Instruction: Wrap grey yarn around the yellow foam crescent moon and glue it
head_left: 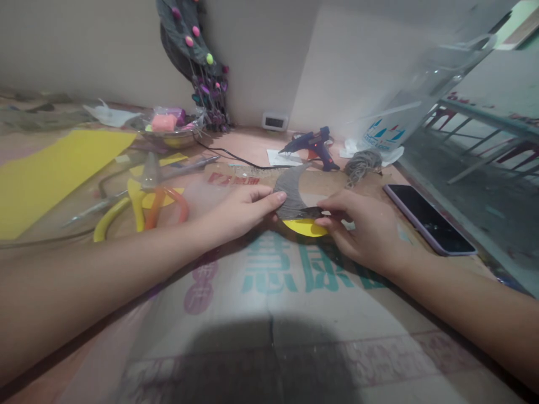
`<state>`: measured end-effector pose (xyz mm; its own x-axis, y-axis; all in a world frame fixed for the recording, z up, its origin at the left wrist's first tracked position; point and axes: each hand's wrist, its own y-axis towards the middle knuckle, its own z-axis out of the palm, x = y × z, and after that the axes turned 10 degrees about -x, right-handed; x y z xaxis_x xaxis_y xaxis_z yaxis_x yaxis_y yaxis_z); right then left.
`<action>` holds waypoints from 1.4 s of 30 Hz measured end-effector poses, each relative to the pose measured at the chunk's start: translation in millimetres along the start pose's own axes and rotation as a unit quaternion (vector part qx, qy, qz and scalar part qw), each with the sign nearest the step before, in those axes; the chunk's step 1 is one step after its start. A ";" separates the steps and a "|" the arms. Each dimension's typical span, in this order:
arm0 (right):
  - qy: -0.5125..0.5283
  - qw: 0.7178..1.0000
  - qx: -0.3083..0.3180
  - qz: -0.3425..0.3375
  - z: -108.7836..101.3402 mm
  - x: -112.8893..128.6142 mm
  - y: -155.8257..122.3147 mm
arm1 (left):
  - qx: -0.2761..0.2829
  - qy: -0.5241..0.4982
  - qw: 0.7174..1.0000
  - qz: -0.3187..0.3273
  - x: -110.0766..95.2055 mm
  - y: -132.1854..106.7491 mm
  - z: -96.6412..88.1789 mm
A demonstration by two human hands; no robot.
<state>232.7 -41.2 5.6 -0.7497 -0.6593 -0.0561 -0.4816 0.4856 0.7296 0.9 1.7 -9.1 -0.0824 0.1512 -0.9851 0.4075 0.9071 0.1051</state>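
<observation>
Between my hands is a yellow crescent cutout (304,227), most of it covered with a grey wrap (289,193); its lower right part shows bare yellow. My left hand (248,209) pinches the crescent's left edge between thumb and fingers. At the right end of the yellow part, my right hand (357,227) is closed in a pinch. A dark grey strip end (314,211) runs to its fingertips. Just beyond, a blue glue gun (311,147) stands with a small red light showing, and a grey yarn bundle (364,164) lies beside it.
A printed cardboard sheet (269,348) covers the table. On the left are pliers (137,207), orange-handled scissors (155,210) and yellow card (63,174). A bowl (172,134) and small digital display (275,121) stand behind. A phone (429,219) lies right, near the table's edge.
</observation>
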 end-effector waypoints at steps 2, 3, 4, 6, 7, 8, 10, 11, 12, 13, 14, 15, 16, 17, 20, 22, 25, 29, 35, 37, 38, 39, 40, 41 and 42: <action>0.004 1.000 -0.002 0.002 0.2 0.4 0.4 | -0.003 0.006 1.000 0.006 -0.7 0.3 -0.6; 0.003 1.000 -0.005 0.004 0.2 0.5 0.6 | -0.003 0.011 1.000 0.007 -1.1 0.5 -0.9; 0.003 1.000 -0.008 0.004 0.1 0.4 0.8 | -0.002 0.016 1.000 0.008 -1.3 0.6 -1.2; 0.005 1.000 -0.012 0.007 -0.5 0.1 1.2 | -0.002 0.027 1.000 0.010 -1.4 0.8 -1.4; 0.009 1.000 -0.014 0.010 -0.9 -0.2 1.4 | -0.003 0.031 0.999 0.011 -1.2 0.8 -1.5; 0.013 1.000 -0.014 0.014 -1.2 -0.6 1.6 | -0.006 0.034 0.999 0.013 -1.1 0.7 -1.4; 0.020 0.999 -0.017 0.021 -1.3 -1.7 2.2 | -0.015 0.040 0.999 0.018 -1.1 0.2 -1.4; 0.021 0.999 -0.016 0.023 -1.1 -2.3 2.5 | -0.022 0.047 0.998 0.020 -1.5 -0.2 -1.5; 0.020 0.999 -0.014 0.023 -0.6 -3.0 3.0 | -0.031 0.054 0.998 0.023 -2.3 -0.7 -1.6; 0.019 1.000 -0.008 0.021 0.0 -3.6 3.4 | -0.042 0.061 0.997 0.026 -3.3 -1.3 -1.7; 0.019 1.000 -0.001 0.018 0.5 -4.2 3.9 | -0.053 0.066 0.996 0.031 -4.7 -2.0 -1.8; 0.022 1.000 0.007 0.014 1.0 -4.5 4.3 | -0.062 0.070 0.995 0.036 -6.2 -2.6 -1.9; 0.029 0.999 0.012 0.012 1.3 -4.6 4.8 | -0.067 0.072 0.994 0.043 -7.7 -3.1 -1.9; 0.039 0.999 0.014 0.012 1.3 -4.5 5.2 | -0.069 0.074 0.994 0.050 -9.0 -3.5 -2.0; 0.077 0.996 0.008 0.036 0.8 -3.2 6.2 | -0.066 0.098 0.991 0.061 -10.3 -3.8 -2.0; 0.091 0.994 0.000 0.061 0.3 -2.7 6.5 | -0.059 0.113 0.990 0.055 -9.1 -3.3 -2.0; 0.097 0.992 -0.006 0.084 0.4 -3.4 6.3 | -0.039 0.110 0.992 0.045 -5.7 -2.4 -1.9; 0.101 0.990 0.000 0.101 1.1 -5.2 5.8 | -0.033 0.106 0.993 0.045 -2.4 -2.4 -1.7; 0.116 0.983 -0.003 0.140 1.3 -6.7 7.0 | -0.012 0.067 0.997 0.032 -5.5 -5.5 -0.2; 0.130 0.982 0.000 0.134 0.6 -6.9 7.5 | -0.016 0.045 0.999 0.024 -8.2 -6.0 0.0; 0.140 0.982 0.002 0.127 0.1 -6.7 7.8 | -0.021 0.033 0.999 0.022 -9.4 -6.0 -0.1; 0.152 0.981 0.007 0.121 -0.6 -6.3 8.1 | -0.029 0.021 0.999 0.021 -10.2 -5.8 -0.3; 0.161 0.980 0.012 0.115 -1.4 -5.7 8.4 | -0.037 0.010 0.999 0.020 -10.7 -5.4 -0.6; 0.167 0.979 0.019 0.113 -2.2 -4.9 8.6 | -0.045 0.003 0.999 0.015 -10.8 -5.0 -1.0; 0.170 0.979 0.027 0.111 -2.9 -4.1 8.9 | -0.049 0.000 0.999 0.005 -10.5 -4.6 -1.4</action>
<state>232.8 -35.8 14.3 -0.6492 -0.6822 0.3364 -0.3536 0.6622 0.6607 -1.4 -3.5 1.0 -0.0796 0.1610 -0.9837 0.3164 0.9399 0.1282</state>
